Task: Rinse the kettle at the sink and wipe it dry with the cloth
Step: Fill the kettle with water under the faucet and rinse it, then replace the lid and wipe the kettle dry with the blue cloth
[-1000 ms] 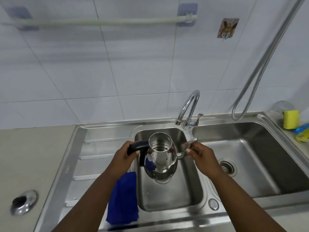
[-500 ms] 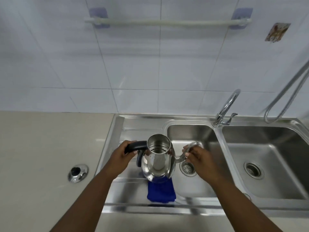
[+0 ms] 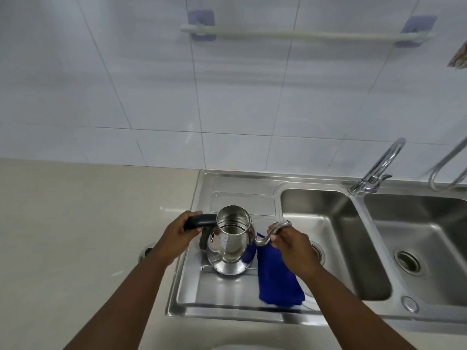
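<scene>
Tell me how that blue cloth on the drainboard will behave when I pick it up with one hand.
The blue cloth lies folded flat on the drainboard, so it will probably go limp and unfold when pinched. It looks thin, likely light. The sink area may be wet, so it could cling a little. The right hand beside it holds the kettle spout.

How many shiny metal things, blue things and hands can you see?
Shiny metal: 3, the kettle, sink, tap
Blue: 1, the cloth
Hands: 2, the left hand, right hand
Total: 6
</scene>
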`<state>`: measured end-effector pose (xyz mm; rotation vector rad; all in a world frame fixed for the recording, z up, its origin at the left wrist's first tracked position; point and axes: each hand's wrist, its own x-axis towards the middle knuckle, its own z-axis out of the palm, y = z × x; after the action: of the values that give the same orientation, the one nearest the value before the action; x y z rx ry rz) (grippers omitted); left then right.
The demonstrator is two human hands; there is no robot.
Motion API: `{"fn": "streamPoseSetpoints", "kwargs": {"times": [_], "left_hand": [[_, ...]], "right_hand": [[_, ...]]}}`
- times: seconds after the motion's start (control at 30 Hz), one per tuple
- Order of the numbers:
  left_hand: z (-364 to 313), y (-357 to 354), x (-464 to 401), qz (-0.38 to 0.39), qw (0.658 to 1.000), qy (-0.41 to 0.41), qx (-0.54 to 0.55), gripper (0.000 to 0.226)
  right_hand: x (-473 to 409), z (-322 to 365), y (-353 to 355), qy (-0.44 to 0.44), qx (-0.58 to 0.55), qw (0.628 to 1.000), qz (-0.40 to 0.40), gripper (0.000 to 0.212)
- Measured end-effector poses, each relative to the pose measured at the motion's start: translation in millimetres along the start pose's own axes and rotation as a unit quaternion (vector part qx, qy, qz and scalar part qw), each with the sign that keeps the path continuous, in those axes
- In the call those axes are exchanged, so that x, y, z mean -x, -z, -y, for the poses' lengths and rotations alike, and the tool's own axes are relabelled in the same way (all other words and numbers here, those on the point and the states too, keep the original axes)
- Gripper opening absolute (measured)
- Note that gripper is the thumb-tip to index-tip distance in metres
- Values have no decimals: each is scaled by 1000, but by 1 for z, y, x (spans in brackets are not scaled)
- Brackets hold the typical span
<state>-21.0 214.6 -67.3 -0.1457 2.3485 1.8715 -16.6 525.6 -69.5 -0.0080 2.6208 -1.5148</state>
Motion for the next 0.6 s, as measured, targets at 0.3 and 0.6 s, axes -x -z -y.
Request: {"fn": "streamPoseSetpoints", "kwargs": {"times": [0.3, 0.6], "left_hand": [[24, 6, -10, 24, 1000, -9, -9, 37], [47, 30, 0, -25, 995, -30, -97, 63]], "right_hand": [[0, -9, -14, 0, 66, 998, -23, 17], [1, -11, -12, 24, 109, 994, -20, 18]]}}
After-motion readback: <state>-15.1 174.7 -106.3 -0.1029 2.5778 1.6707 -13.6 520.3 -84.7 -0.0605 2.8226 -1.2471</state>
